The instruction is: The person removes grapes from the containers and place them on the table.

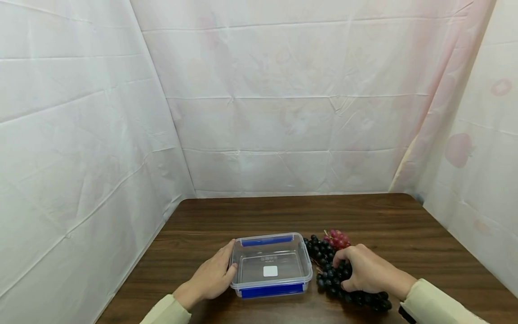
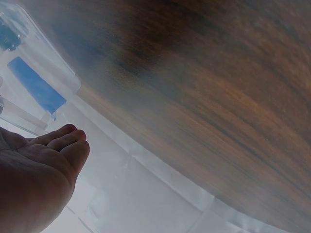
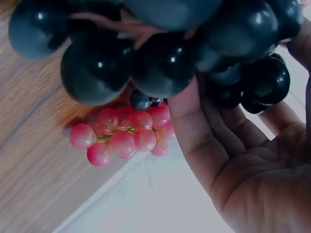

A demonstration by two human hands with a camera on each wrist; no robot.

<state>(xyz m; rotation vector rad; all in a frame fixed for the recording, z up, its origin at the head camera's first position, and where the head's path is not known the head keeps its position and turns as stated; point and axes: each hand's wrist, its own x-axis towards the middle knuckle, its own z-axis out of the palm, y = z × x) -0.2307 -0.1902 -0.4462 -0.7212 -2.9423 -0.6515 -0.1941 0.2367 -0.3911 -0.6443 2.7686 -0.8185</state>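
A clear plastic food container [image 1: 272,261] with blue side clips and a small white label sits on the table in the head view. My left hand [image 1: 212,272] rests against its left side with relaxed fingers; the left wrist view shows the hand [image 2: 43,165] near a blue clip [image 2: 36,85]. To the right of the container lies a long bunch of black grapes [image 1: 329,275]. My right hand [image 1: 370,270] grips its middle, thumb and fingers round the grapes [image 3: 165,63]. Just behind is a small bunch of red grapes [image 1: 339,239], also seen as pinkish red grapes [image 3: 127,138] in the right wrist view.
The brown wooden table [image 1: 243,216] has a far edge close to a white cloth backdrop [image 1: 263,121]. Cloth walls also stand at the left [image 1: 89,157] and right [image 1: 481,180], the right one with faint fruit prints.
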